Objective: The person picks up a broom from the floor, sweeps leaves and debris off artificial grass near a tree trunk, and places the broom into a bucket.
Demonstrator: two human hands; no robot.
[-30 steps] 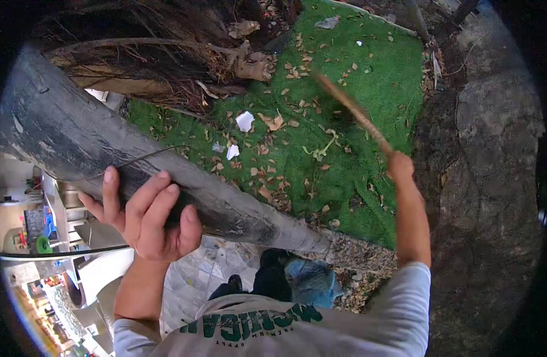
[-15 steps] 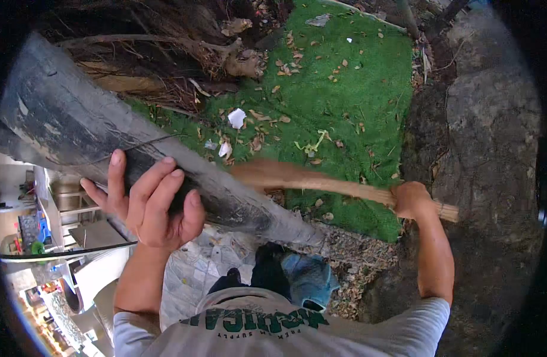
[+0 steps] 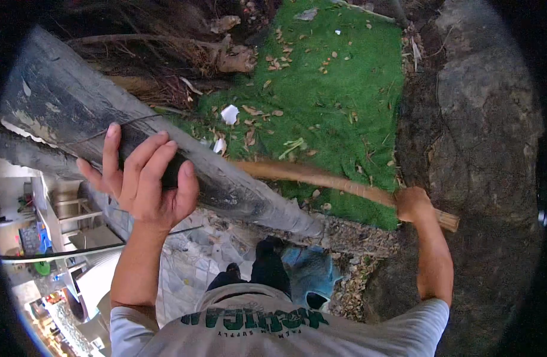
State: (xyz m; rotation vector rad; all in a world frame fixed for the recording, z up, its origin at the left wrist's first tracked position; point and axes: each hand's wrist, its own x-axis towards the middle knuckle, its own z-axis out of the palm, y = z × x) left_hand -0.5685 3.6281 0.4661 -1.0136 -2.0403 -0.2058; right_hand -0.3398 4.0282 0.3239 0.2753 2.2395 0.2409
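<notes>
My right hand (image 3: 413, 204) is wrapped round the bound handle of a stick broom (image 3: 321, 177). The broom reaches left across the green artificial turf (image 3: 339, 89), its far end blurred and partly behind a thick grey post (image 3: 226, 178). My left hand (image 3: 151, 184) is raised in front of the post with its fingers spread, holding nothing; whether it touches the surface I cannot tell. On the turf near the broom lie dry leaves (image 3: 251, 137), a white scrap (image 3: 230, 114) and a pale green sprig (image 3: 294, 146).
Tangled roots and dead branches (image 3: 166, 44) lie beyond the post. Dark rock-like ground (image 3: 487, 119) runs along the right. A blue container (image 3: 312, 268) stands by my feet, beside leaf litter (image 3: 350, 279). Shelves and household items show at lower left, past a thin dark cable (image 3: 65, 254).
The view has shifted slightly, moving the turf left in the picture. The broom's far end has swung a little, and the green sprig has changed shape. Both hands keep their poses.
</notes>
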